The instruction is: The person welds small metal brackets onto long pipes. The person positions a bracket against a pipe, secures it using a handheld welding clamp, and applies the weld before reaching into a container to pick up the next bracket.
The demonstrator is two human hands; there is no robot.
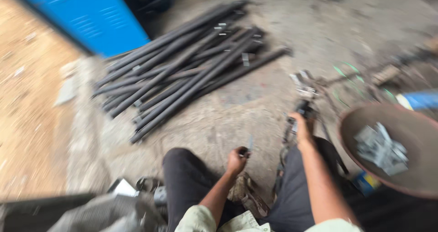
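The view is blurred by motion. I sit on a concrete floor with my knees in dark trousers apart. My left hand (238,159) is closed on a small thin metal piece (250,144) that sticks up between my knees. My right hand (302,125) reaches forward and grips a dark tool (303,108) standing on the floor; what kind of tool it is I cannot tell. Small metal parts (305,87) lie just beyond it.
A pile of long dark metal rods (182,68) lies ahead on the left. A round rusty pan (360,122) holding grey metal brackets (381,148) sits at the right. A blue metal panel (91,15) stands at the upper left. Grey scrap (105,211) lies near my left knee.
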